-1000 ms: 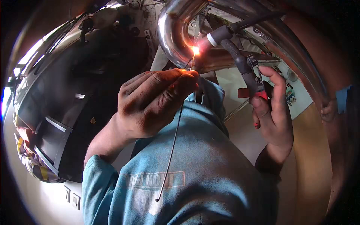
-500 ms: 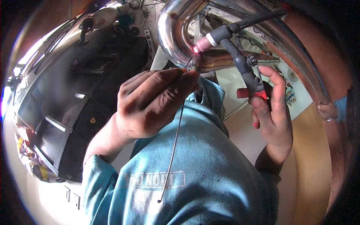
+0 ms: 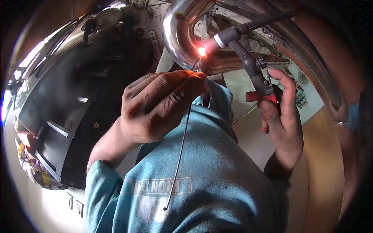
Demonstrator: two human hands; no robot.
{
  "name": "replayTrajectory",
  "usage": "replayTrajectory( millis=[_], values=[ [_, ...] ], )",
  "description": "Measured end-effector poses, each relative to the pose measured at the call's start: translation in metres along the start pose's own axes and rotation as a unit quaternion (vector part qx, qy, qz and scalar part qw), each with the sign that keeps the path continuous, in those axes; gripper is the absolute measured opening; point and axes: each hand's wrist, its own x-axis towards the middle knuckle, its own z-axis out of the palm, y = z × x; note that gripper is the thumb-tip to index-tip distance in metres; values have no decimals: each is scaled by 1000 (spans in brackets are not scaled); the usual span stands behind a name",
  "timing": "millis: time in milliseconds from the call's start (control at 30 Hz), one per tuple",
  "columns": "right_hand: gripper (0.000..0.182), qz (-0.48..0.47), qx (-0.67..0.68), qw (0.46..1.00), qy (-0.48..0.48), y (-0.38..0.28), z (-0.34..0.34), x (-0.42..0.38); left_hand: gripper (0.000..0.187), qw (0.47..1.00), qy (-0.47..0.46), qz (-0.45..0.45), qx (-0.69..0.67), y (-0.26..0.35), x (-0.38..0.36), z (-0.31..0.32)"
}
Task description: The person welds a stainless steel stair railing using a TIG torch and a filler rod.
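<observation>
My left hand (image 3: 159, 106) is closed, pinching a thin filler rod (image 3: 179, 155) between thumb and fingertips. The rod's upper end points at a bright glowing arc (image 3: 201, 51) on a shiny bent metal pipe (image 3: 173, 29); its lower end hangs in front of the teal shirt. In my right hand (image 3: 281, 116) is a black TIG torch (image 3: 248, 64) with a red lower part, its handle between thumb and fingers. The index finger lies along the torch's side, near a small lever. The torch's pinkish nozzle (image 3: 211, 44) sits right beside the arc.
A large black panel (image 3: 116, 77) fills the left side. The torch's black cable (image 3: 268, 19) runs to the upper right, past more metal pipe. Another hand (image 3: 339, 112) with a bracelet and blue sleeve shows at the right edge. Patterned cloth (image 3: 33, 171) lies lower left.
The glow at the torch tip has become a much brighter orange-white, lighting my left fingertips, and the surroundings look darker. Both hands hold nearly the same position.
</observation>
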Motion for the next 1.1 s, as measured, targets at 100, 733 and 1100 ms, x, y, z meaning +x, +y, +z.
replayTrajectory(
  millis=[100, 733, 1100],
  values=[
    [65, 8, -13, 1000, 1, -4, 0, 0, 30, 1000, 6, -3, -4, 1, 2, 0],
    [56, 7, -10, 1000, -4, -7, -2, -1, 32, 1000, 19, 8, -3, -3, 0, 2],
    [56, -7, -19, 1000, 2, -6, 0, -1, 32, 1000, 8, 5, 1, -3, 1, 0]
  ],
)
